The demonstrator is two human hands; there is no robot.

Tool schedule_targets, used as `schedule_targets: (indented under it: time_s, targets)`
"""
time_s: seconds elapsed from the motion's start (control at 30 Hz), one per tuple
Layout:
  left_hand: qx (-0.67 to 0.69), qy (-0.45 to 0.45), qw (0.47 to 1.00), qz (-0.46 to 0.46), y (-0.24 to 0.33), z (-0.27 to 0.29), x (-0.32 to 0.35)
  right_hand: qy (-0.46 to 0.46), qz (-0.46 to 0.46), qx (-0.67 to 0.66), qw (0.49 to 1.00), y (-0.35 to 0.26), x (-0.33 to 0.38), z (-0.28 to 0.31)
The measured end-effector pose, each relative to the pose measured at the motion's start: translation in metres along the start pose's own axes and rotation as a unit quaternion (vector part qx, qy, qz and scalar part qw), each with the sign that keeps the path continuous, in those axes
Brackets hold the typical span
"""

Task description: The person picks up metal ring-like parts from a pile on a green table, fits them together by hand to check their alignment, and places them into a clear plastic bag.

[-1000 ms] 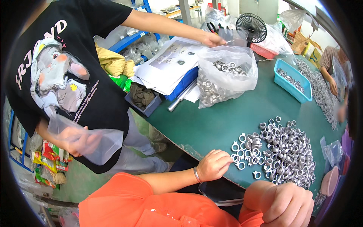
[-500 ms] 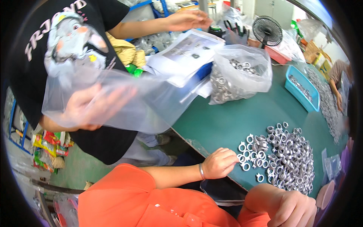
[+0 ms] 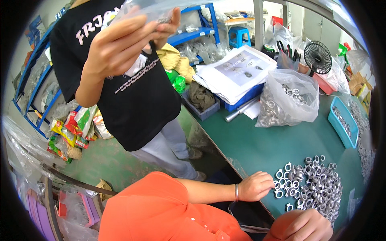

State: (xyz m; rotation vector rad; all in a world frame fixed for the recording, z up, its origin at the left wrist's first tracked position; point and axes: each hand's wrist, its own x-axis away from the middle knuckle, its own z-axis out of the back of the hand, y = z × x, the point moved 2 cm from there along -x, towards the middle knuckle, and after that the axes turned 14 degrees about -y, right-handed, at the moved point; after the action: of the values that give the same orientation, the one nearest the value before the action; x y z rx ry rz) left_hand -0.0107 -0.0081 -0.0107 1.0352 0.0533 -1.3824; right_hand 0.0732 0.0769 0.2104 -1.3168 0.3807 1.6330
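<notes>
Small grey metal rings with side lugs (image 3: 321,186) lie in a pile on the green table (image 3: 241,140). My left hand (image 3: 256,186), with a bracelet at the wrist, is at the table's edge, its curled fingertips against the pile's left side. Whether a ring is between them is hidden. At the near side of the pile, my right hand (image 3: 307,225) is closed with its back upward; its fingertips and anything in them are hidden. On the left a standing co-worker lifts a clear plastic bag (image 3: 150,14) in both hands, with small grey pieces showing near the fingers.
Further back stand a clear bag of rings (image 3: 287,100), a blue basket of metal parts (image 3: 343,122) and a black fan (image 3: 317,57). Papers (image 3: 237,70) lie on a blue tray beside a grey bin (image 3: 201,102). Blue shelving (image 3: 197,34) stands behind the co-worker.
My view has swung left. The co-worker has raised the plastic bag from waist level to chest height and now has both hands at it. My hands remain beside the ring pile.
</notes>
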Motion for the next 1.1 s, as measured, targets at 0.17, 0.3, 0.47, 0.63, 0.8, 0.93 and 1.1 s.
schedule_targets:
  time_s: [0.17,0.3,0.47,0.63,0.8,0.93,1.1]
  targets:
    - [-0.018,-0.008,1.000,0.009,0.001,0.001,0.005,-0.125,-0.046,-0.033,0.991,0.009,-0.004,-0.003]
    - [-0.021,-0.023,1.000,0.002,-0.002,-0.003,0.003,-0.138,-0.055,-0.018,0.989,0.014,-0.004,-0.002]
    - [-0.021,-0.024,0.999,-0.005,-0.004,-0.006,0.003,-0.042,-0.014,-0.054,0.998,0.008,0.002,0.007]
    - [-0.013,-0.021,1.000,-0.003,-0.003,-0.004,0.005,-0.100,-0.037,-0.138,0.985,0.015,-0.002,0.008]
    - [-0.007,-0.009,1.000,-0.012,-0.003,-0.005,0.006,-0.104,-0.016,-0.182,0.978,0.019,-0.003,0.005]
    - [-0.012,-0.017,1.000,-0.017,-0.005,-0.012,0.002,-0.029,0.001,-0.195,0.980,0.020,0.003,0.000]
    - [-0.019,-0.004,1.000,-0.012,-0.002,0.000,0.004,-0.039,-0.005,-0.231,0.972,0.015,0.002,0.003]
